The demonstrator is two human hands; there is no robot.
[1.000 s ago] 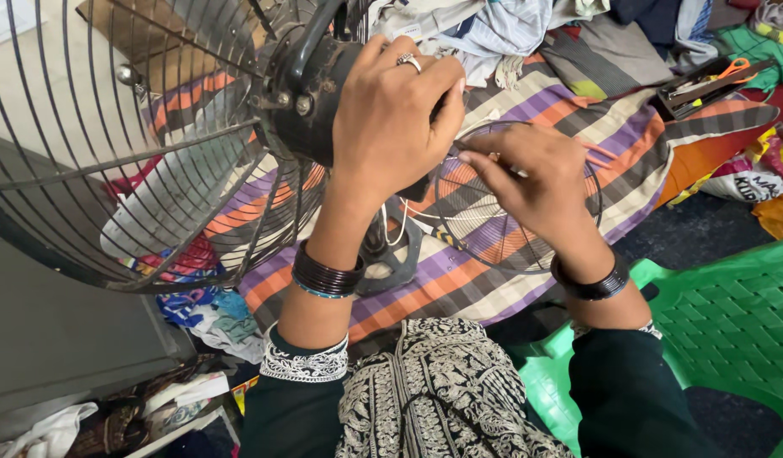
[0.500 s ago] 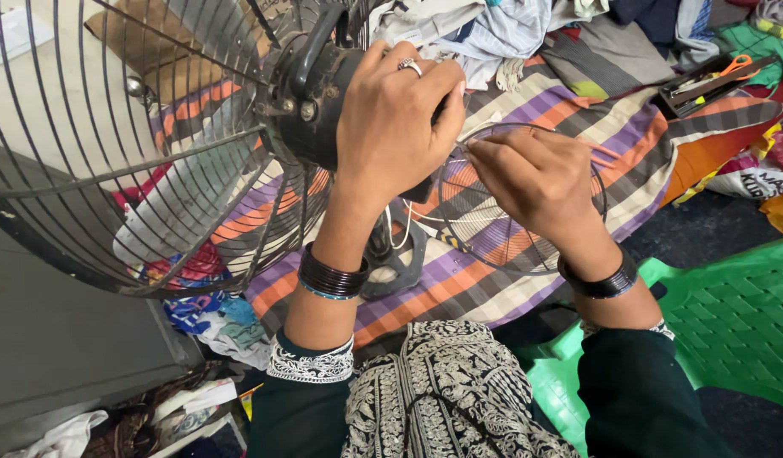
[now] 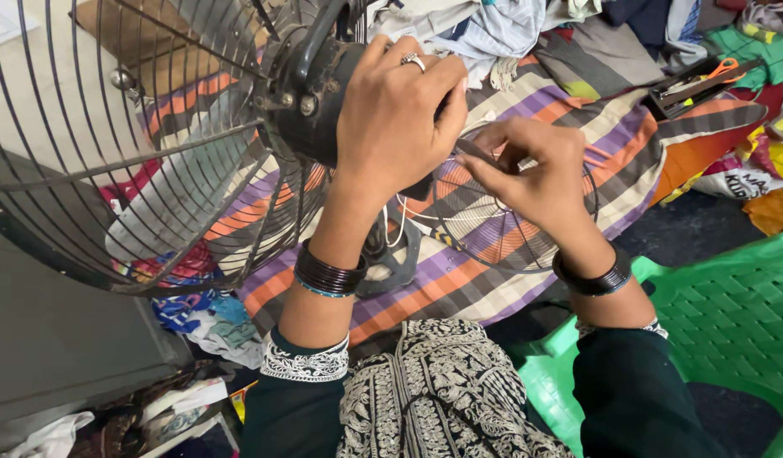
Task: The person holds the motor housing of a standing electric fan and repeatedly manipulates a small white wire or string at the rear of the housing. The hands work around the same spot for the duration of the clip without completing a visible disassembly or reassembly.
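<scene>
A large fan with a dark wire guard [image 3: 111, 170] and grey blades fills the upper left. My left hand [image 3: 395, 110], with a ring and dark bangles, wraps around the black motor housing [image 3: 311, 85] at the back of the fan. My right hand [image 3: 527, 174] sits just right of it, fingers pinched on a thin dark tool [image 3: 474, 153] whose tip points at the motor; what the tip touches is hidden by my left hand. White wires [image 3: 395, 225] hang below the motor.
A second round wire guard [image 3: 501, 229] lies on a striped cloth [image 3: 612, 127] under my hands. A green plastic chair [image 3: 713, 314] stands at lower right. Piled clothes and a tray of tools [image 3: 705, 80] lie at the top right. Clutter sits at lower left.
My right hand has shifted slightly left toward the motor and now shows the thin tool pinched in its fingers. My left hand stays on the motor housing.
</scene>
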